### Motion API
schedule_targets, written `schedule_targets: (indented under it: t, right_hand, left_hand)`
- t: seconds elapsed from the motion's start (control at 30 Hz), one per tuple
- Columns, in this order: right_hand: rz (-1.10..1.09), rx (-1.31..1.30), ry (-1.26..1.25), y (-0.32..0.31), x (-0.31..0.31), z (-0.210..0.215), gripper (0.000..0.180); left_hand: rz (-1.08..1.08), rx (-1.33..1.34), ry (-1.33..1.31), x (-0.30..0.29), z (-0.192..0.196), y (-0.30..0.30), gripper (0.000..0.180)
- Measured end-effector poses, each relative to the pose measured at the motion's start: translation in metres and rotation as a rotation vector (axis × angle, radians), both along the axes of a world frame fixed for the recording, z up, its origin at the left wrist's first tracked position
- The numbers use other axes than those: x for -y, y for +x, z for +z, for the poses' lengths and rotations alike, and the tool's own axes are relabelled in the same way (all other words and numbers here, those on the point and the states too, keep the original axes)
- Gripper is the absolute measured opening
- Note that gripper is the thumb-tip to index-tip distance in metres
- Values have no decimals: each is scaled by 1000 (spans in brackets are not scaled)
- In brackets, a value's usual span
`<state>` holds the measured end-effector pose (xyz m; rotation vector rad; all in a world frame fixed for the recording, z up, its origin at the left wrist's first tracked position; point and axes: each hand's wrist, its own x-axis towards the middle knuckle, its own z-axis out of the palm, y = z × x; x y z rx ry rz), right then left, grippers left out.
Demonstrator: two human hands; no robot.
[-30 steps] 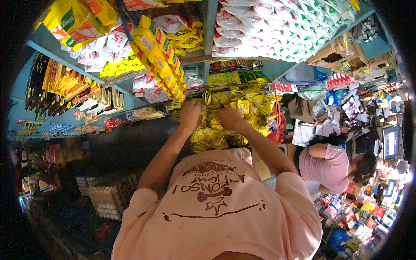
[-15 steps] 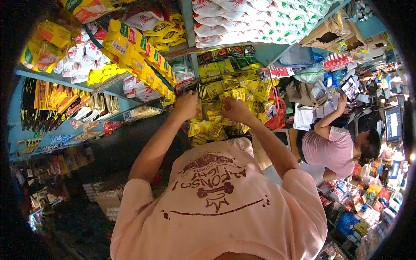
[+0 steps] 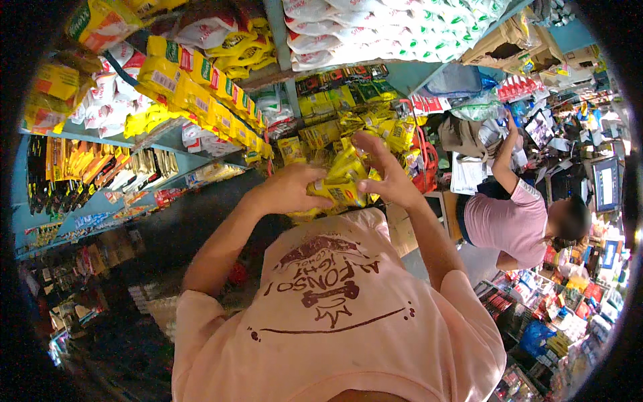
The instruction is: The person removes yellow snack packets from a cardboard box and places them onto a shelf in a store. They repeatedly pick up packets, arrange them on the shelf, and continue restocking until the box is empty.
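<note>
Several small yellow packets (image 3: 345, 175) are bunched between my two hands, just beyond the front of my shirt. My left hand (image 3: 284, 189) curls around the near left side of the bunch, its fingertips pressed on a packet. On the other side my right hand (image 3: 390, 175) grips with fingers wide apart, its thumb against the yellow wrappers. More yellow packets (image 3: 320, 135) lie in a heap right behind, under the shelf. My hands partly hide the heap.
Yellow packet strips (image 3: 201, 97) hang along a shelf edge at the left. White pouches (image 3: 388, 30) fill the shelf above. A red basket-like object (image 3: 424, 164) stands right of the heap. At the right a person in a pink top (image 3: 506, 218) reaches toward cluttered goods near a monitor (image 3: 606, 185).
Both hands have come nearer to me from the heap, with the bunch of yellow packets now between them. My right hand's fingers have spread. The other person's arm has reached farther up.
</note>
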<state>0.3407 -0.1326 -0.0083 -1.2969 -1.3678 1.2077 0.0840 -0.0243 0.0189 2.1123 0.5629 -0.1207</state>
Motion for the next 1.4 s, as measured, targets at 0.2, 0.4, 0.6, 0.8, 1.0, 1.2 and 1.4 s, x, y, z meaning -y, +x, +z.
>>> schedule_targets:
  t: [0.2, 0.4, 0.6, 0.8, 1.0, 1.2, 1.4]
  right_hand:
    - [157, 187, -420, -39, 39, 26, 110]
    - [-167, 17, -454, -63, 78, -32, 102]
    - [-42, -13, -422, -72, 62, 16, 85]
    - [-132, -414, -362, -73, 62, 13, 89]
    - [-148, -36, -166, -75, 54, 25, 102]
    - [22, -907, -554, -62, 58, -42, 86]
    - [-86, -843, -988, -54, 36, -49, 59]
  left_hand:
    - [69, -46, -256, 26, -29, -16, 60]
    - [952, 360, -1145, 78, -30, -59, 42]
    - [1049, 305, -554, 103, -45, -44, 36]
    - [1072, 370, -373, 102, -1, -21, 42]
    - [956, 375, 35, 97, 8, -19, 54]
    - [738, -104, -24, 78, 33, -4, 65]
    - [750, -75, -658, 34, 16, -16, 58]
